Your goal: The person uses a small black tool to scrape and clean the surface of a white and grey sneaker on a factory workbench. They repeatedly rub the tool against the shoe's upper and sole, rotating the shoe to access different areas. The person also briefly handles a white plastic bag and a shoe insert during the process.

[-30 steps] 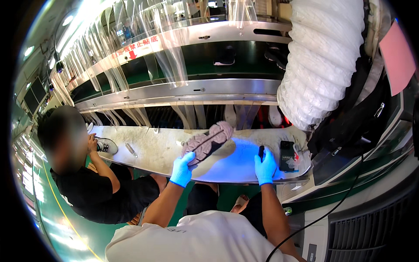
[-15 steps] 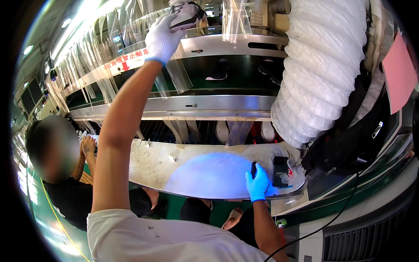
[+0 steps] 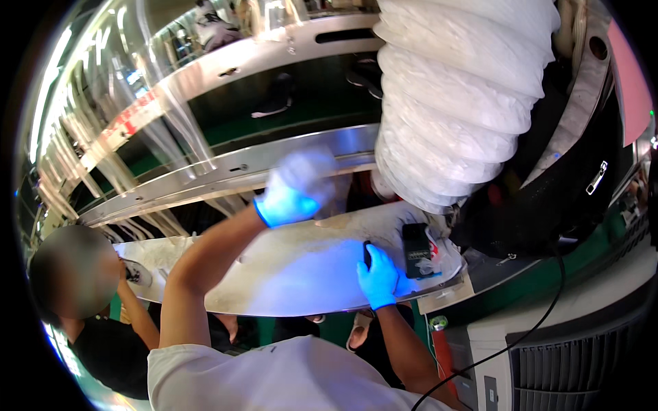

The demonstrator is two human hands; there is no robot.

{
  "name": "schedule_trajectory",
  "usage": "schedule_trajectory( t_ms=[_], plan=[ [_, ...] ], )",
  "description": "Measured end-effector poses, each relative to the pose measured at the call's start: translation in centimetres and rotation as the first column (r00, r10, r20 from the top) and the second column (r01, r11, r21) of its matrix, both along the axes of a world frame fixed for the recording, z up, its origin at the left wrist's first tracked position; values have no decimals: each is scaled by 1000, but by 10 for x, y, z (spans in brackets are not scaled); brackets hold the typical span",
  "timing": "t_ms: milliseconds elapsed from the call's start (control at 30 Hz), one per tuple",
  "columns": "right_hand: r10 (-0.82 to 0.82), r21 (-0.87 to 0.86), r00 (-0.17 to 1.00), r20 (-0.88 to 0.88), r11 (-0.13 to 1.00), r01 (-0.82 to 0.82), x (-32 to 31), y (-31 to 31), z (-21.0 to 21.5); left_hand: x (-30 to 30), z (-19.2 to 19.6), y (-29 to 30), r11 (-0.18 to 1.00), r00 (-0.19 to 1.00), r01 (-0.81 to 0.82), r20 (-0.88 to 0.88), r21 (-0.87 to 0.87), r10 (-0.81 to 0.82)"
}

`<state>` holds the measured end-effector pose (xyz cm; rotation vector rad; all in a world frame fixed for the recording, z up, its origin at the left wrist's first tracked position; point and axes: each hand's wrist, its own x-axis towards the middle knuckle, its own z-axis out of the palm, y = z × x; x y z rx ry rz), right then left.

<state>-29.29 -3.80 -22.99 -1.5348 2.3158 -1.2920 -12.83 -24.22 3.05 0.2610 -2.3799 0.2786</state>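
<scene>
My left hand [image 3: 295,188], in a blue glove, is raised above the worn white work table [image 3: 274,274] in front of the metal conveyor rail [image 3: 226,171]. It is motion-blurred and I see nothing in it. My right hand [image 3: 377,277], also gloved in blue, rests on the table's right part, closed around a small black tool [image 3: 367,253]. A blue glow lies on the table surface left of that hand. A black box-shaped device [image 3: 415,250] lies just right of the tool.
A thick white ribbed duct [image 3: 466,103] hangs at the upper right, with a black bag [image 3: 548,185] beside it. Dark shoes [image 3: 274,99] sit on the upper green shelf behind clear plastic strips. A co-worker [image 3: 75,281] sits left, by a shoe [image 3: 140,274]. A black cable [image 3: 521,335] runs lower right.
My left hand lifted a shoe sole from the table to the top shelf, then came down to rail height without it. My right hand stayed on the table holding the tool.
</scene>
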Motion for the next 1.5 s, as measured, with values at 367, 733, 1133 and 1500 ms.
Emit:
schedule_trajectory(
  t_ms=[367, 733, 1133, 1500],
  plan=[
    [-14, -133, 1000, 16, 991, 16, 7, -2, 7, -201, -262, -105, 713, 864, -491, 387, 501, 322],
    [-54, 21, 998, -16, 998, 54, 7, -1, 23, -260, -268, -129, 381, 745, -658, 487, 649, 456],
    [-25, 4, 1000, -1, 1000, 25, 6, 2, 18, -220, -268, -132, 305, 753, -615, 426, 727, 502],
    [-9, -58, 1000, 19, 998, 10, 3, -2, 8, -198, -276, -170, 25, 836, -168, 129, 986, 534]
  ],
)
